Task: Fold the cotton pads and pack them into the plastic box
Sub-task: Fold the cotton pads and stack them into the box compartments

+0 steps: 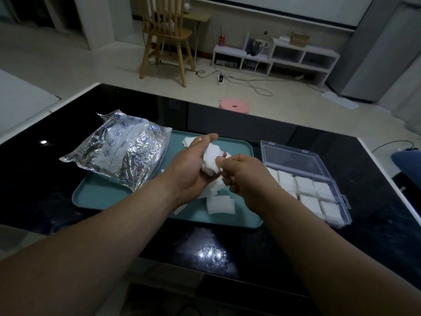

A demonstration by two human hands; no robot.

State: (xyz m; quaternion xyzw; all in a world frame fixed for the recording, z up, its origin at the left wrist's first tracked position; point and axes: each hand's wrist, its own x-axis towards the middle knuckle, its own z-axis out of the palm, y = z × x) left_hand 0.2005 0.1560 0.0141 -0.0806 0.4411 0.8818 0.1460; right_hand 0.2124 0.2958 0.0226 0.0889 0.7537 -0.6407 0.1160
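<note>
Well, box [293,160] w/ folded pads [305,187] inside.

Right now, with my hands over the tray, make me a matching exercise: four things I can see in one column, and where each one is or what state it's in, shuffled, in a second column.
Things:
1. foil bag
2. plastic box
3. wad of cotton pads
4. teal tray

Places or states:
a. gripped in the left hand
b. lid open, right of the tray
c. lying on the tray's left part
d. flat on the black table, carrying the bag

Pairs: 1-c, 2-b, 3-a, 4-d
</note>
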